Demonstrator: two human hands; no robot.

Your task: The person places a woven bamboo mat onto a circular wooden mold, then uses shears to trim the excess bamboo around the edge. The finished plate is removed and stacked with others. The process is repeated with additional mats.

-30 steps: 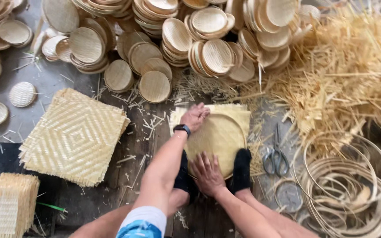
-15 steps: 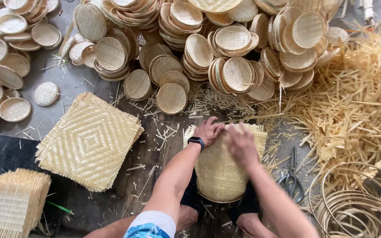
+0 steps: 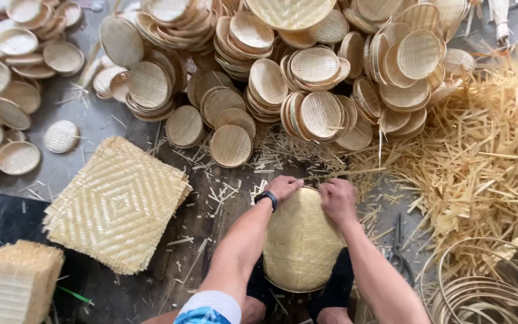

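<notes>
1. Tray: round woven bamboo, stood tilted on the floor between the person's feet.
2. Left hand and right hand: both clenched on the tray's top rim, close together.
3. Handling, judged: light, springy, weave easily split; the stiffer rim was the best hold.
4. Scissors: lay beside it.

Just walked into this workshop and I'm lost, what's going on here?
A person is working a round woven bamboo tray braced on the floor between their feet. The left hand and right hand both press on its far rim. Beyond lie piles of finished round trays, to the left a stack of square woven mats; to the right loose bamboo strips, scissors and coiled hoops.
</notes>
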